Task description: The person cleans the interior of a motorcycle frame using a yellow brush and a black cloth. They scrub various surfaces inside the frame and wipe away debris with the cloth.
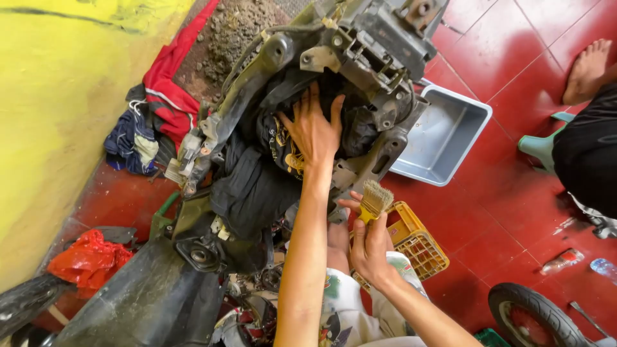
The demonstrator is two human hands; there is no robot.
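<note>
Your left hand (313, 132) lies with fingers spread wide on the soft, limp black cloth (257, 183) stuffed in the scooter frame (360, 45), while your right hand (371, 247) fingers pinch the light, stiff paintbrush (374, 200) by its yellow handle, probably the best hold.

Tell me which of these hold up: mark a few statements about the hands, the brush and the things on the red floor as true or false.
1. The right hand holds a paintbrush. True.
2. The left hand grips a wrench. False: it lies open on black cloth inside the stripped scooter frame.
3. The grey plastic tub is full of water. False: it looks empty.
4. A yellow basket sits near the right hand. True.
5. A bare foot shows at the upper right. True.
</note>
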